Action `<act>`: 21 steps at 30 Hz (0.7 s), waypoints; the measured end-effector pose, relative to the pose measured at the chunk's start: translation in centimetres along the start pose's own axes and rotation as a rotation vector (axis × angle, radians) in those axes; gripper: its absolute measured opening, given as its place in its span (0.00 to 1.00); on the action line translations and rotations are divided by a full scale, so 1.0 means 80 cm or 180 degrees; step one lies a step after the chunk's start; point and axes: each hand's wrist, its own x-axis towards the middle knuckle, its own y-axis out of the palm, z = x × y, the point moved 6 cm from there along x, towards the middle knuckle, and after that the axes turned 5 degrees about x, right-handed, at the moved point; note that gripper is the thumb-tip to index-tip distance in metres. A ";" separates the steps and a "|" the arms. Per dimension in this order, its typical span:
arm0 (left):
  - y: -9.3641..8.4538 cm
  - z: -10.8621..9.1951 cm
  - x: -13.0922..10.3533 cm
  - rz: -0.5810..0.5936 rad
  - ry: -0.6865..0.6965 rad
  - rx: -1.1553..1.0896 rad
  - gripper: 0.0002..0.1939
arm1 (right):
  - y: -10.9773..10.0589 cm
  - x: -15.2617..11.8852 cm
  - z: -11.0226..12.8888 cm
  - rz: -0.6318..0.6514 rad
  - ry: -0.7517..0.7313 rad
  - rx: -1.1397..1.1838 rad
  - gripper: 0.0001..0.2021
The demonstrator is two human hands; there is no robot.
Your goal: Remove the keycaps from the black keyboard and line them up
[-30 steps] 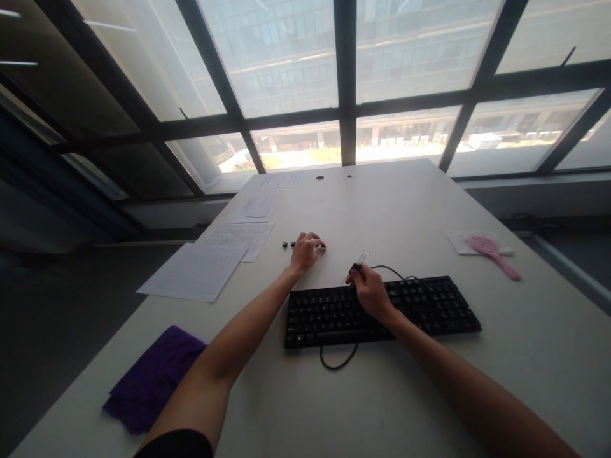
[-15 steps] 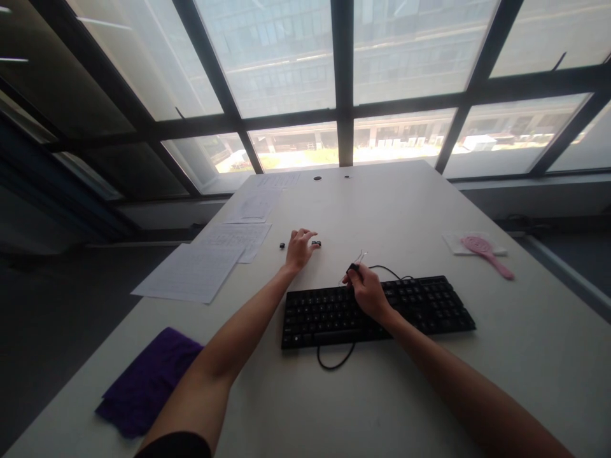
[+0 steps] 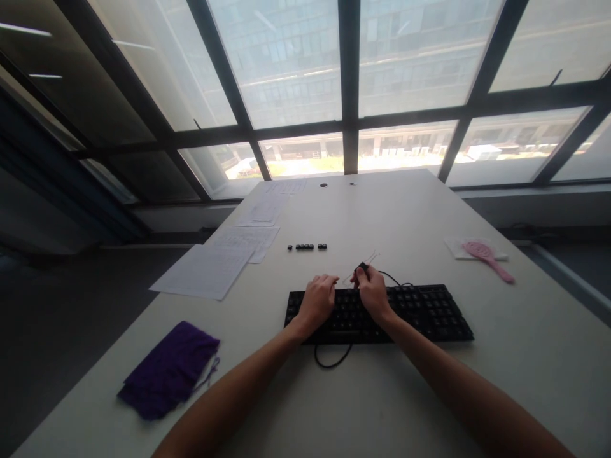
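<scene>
Removing keys point(image 3: 304, 247) from the keyboard point(image 3: 429, 312) appears the current step, right hand point(image 3: 373, 291) gripping a wire tool point(image 3: 363, 266), left hand point(image 3: 319, 299) half-curled, contents unclear, next pull likely needing steady alignment.

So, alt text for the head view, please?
A person's left hand is over a black keyboard while the right hand grips a small wire tool. Beyond, black keycaps lie in a row on a white table; papers and a purple cloth lie left, a pink brush right.
</scene>
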 end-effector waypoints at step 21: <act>-0.011 -0.011 -0.012 0.0064 0.0170 -0.0434 0.08 | 0.040 -0.037 0.024 0.1401 -0.1403 -0.1628 0.10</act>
